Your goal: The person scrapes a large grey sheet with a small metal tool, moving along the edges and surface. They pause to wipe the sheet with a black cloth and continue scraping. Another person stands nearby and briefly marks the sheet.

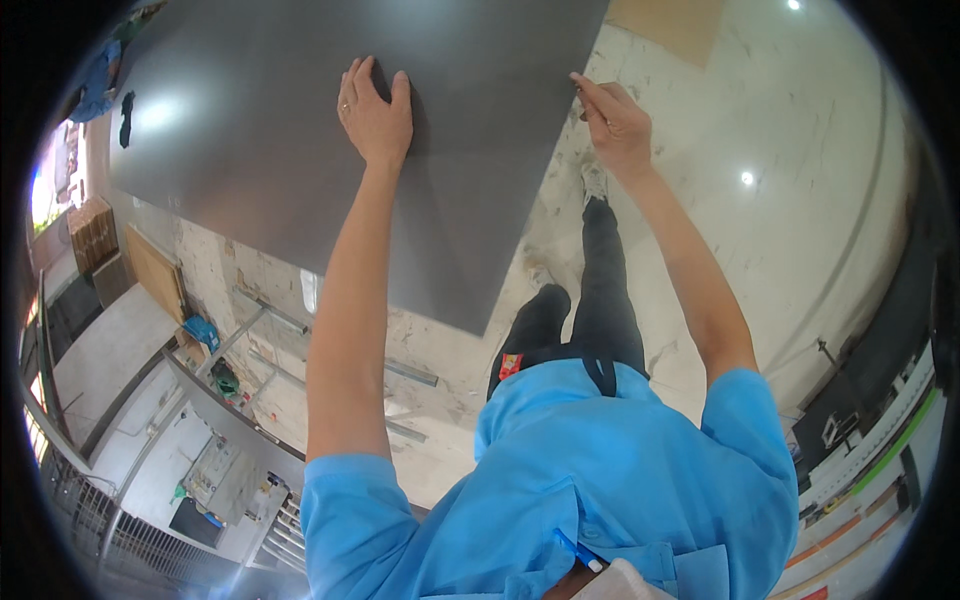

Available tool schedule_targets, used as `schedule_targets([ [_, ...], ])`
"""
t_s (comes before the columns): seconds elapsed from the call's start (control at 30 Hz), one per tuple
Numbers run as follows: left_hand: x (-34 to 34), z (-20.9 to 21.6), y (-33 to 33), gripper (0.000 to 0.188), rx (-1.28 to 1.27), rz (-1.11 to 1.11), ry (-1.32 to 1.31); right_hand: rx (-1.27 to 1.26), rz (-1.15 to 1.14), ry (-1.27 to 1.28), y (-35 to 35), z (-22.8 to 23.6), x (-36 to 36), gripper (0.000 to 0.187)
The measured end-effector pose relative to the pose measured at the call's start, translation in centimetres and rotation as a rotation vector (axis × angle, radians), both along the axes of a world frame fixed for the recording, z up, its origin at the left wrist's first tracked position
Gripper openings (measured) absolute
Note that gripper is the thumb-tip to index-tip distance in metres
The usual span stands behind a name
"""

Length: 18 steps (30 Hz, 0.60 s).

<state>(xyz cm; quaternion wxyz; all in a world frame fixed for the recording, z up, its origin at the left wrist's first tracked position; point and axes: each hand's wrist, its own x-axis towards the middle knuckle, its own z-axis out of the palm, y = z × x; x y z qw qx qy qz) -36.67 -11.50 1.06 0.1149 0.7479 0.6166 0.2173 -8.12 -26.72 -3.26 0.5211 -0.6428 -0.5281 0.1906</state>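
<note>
A large dark grey panel (480, 180) with a smooth, slightly shiny surface fills the upper middle of the view. My left hand (376, 118) rests palm down on it, fingers and thumb apart, a ring on one finger. At the panel's right edge, my right hand (615, 125) is closed in a pinch with the fingertips close to that edge. Whatever it pinches, if anything, is too small to make out. A small black object (127, 118) lies near the panel's far left side.
Pale, stained floor (780, 250) stretches to the right, with a brown sheet (670, 25) at the top. Metal bars (410, 374) lie below the panel on the left. Beyond them stand a brown board (155, 270) and a stack of brown boards (92, 232). Blue cloth (97, 85) shows at the far left.
</note>
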Motion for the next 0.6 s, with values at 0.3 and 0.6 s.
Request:
schedule_targets([
  [0.3,-14.2,0.7,-14.6,0.056,0.015,-0.032,0.219,0.1,0.153,-0.355,-18.0,-0.3,-15.2,0.046],
  [0.6,-14.2,0.4,-14.5,0.057,0.065,-0.03,0.237,0.167,0.214,-0.377,-16.5,2.0,-13.5,0.033],
])
